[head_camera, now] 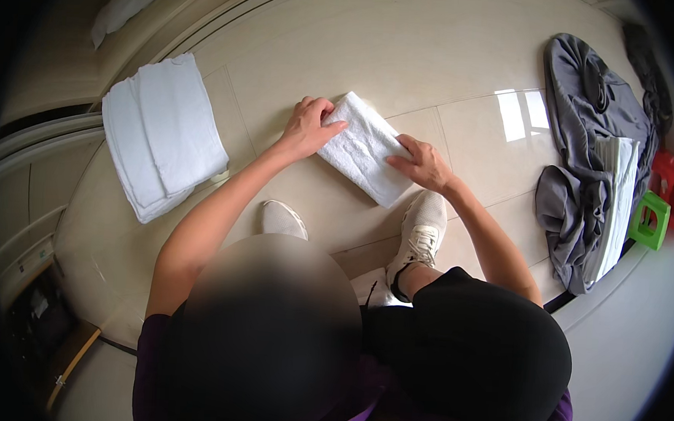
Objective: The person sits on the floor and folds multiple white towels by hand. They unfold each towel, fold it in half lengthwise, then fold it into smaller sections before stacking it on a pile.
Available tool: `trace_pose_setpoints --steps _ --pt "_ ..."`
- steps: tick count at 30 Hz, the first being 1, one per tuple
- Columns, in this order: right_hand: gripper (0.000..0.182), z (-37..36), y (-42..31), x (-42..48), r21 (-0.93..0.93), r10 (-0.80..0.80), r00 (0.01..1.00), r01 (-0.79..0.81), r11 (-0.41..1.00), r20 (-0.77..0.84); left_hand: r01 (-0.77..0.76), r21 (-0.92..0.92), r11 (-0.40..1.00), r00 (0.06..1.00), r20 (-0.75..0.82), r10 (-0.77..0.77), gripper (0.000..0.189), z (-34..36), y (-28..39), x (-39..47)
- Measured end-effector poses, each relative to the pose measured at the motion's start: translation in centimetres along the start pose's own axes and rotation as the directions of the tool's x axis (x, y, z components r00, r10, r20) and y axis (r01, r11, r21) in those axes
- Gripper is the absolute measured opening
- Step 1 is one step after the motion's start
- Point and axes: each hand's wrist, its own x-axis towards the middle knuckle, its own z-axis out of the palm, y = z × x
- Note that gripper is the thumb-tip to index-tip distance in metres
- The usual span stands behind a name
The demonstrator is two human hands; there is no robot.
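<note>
A folded white terry towel (366,152) lies at a slant before me, just above the tiled floor or on it; I cannot tell which. My left hand (313,126) grips its upper left edge, thumb on top and fingers curled at the side. At the right edge, my right hand (422,162) holds it with the thumb on top. Left of my left arm is a stack of folded white towels (161,135), raised a little on something mostly hidden beneath it.
Crumpled grey fabric (588,103) lies on the right, with a pile of folded white cloths (614,208) on it. Beside them stand a green plastic stool (651,221) and a red plastic object (671,185). My light shoes (425,223) are just below the towel. Sliding-door tracks (49,132) run at left.
</note>
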Motion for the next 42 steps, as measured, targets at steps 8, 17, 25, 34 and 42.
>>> trace_pose_setpoints --steps 8,17,25,34,42 --pt "0.044 -0.5 -0.1 0.1 0.070 -0.013 0.999 0.010 0.998 0.041 -0.361 -0.063 0.930 0.933 -0.010 0.361 0.035 -0.8 1.6 1.1" --pt "0.040 0.0 0.2 0.1 0.070 0.002 0.996 0.004 0.998 -0.087 -0.095 -0.065 0.993 0.994 0.042 0.098 0.034 0.5 1.0 3.0" --pt "0.036 3.3 -1.0 -0.6 -0.131 -0.062 0.912 0.009 0.991 -0.405 -0.413 0.452 0.791 0.850 -0.120 0.513 0.049 2.4 3.1 -0.7" --pt "0.085 6.7 -0.9 -1.0 -0.637 -0.474 0.866 0.279 0.719 -0.156 -0.510 0.650 0.563 0.808 0.138 0.573 0.074 4.4 1.2 -2.0" --pt "0.066 3.6 -5.2 1.7 -0.316 -0.117 0.938 0.008 0.949 -0.327 -0.404 0.223 0.887 0.912 0.029 0.408 0.066 1.2 0.3 -0.3"
